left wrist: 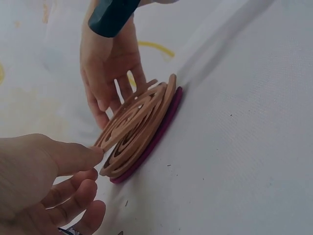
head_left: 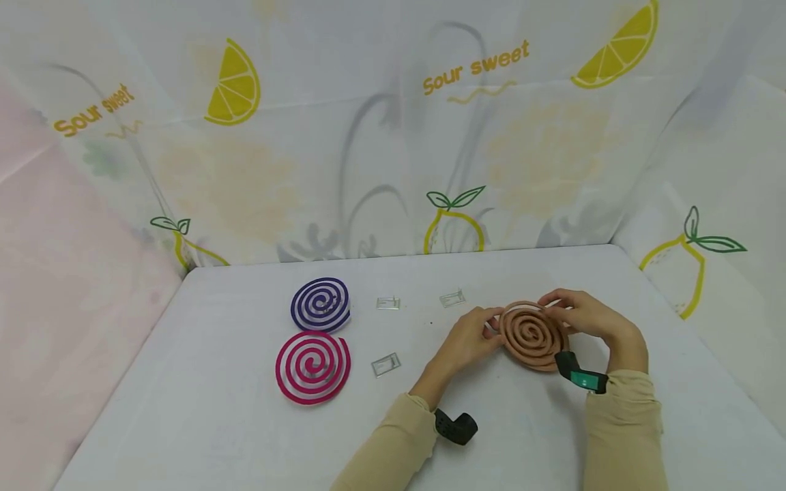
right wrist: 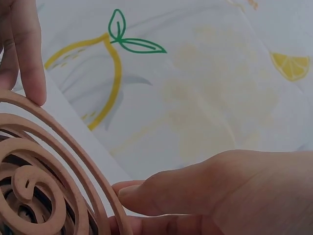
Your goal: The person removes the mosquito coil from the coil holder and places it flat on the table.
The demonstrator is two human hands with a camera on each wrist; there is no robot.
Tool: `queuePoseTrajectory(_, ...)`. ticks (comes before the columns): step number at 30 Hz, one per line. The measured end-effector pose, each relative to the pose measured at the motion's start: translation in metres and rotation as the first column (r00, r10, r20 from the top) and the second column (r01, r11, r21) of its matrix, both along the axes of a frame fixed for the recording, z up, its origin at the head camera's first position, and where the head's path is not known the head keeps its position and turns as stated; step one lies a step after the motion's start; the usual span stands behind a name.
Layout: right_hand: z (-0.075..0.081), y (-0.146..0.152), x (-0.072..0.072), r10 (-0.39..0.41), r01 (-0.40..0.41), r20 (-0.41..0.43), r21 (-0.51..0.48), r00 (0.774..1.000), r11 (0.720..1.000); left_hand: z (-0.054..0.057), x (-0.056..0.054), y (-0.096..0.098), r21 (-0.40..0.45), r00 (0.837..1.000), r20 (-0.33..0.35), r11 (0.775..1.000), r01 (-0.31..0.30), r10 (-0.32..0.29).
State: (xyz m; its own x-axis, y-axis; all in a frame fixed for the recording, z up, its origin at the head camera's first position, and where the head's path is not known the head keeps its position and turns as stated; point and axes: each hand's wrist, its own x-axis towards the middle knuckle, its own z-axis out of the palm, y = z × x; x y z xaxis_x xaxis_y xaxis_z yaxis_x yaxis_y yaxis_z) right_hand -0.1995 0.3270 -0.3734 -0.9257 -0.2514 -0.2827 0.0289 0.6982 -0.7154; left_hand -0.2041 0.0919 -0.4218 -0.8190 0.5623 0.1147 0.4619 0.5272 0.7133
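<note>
A stack of brown mosquito coils sits at the right of the table, its top coil raised and tilted. My left hand pinches the top coil's outer ring at its left edge, thumb above, as the left wrist view shows. At the upper right edge, my right hand pinches the same ring between thumb and finger. In the left wrist view, a magenta coil shows beneath the brown ones.
On the left lie a purple coil and a pink coil, edges close together. Small metal coil stands lie between them and my left hand. A printed cloth hangs behind the table.
</note>
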Motion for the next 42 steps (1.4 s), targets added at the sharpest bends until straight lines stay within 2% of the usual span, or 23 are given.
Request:
queuePoseTrajectory(9, 0.0005, 0.0018, 0.0024, -0.019, 0.019, 0.015, -0.003, 1.0, 1.0, -0.0018, 0.0012, 0.0036, -0.013, 1.0, -0.003, 1.0, -0.006, 0.006)
queuePoseTrajectory(21, -0.0024, 0.0021, 0.0044, 0.005, -0.005, 0.027, 0.001, 1.0, 1.0, -0.0038, 0.0027, 0.0022, -0.029, 1.0, -0.026, 0.999, 0.017, -0.018)
queuePoseTrajectory(27, -0.004, 0.0023, 0.0047, 0.016, -0.016, 0.001, 0.023, 1.0, 1.0, -0.0044, 0.0039, 0.0024, -0.065, 0.999, -0.043, 0.998, 0.014, -0.017)
queuePoseTrajectory(42, -0.0056, 0.0013, 0.0056, 0.019, -0.019, 0.007, 0.027, 1.0, 0.999, -0.005, 0.0071, 0.0019, -0.186, 0.995, -0.097, 0.982, -0.018, 0.0)
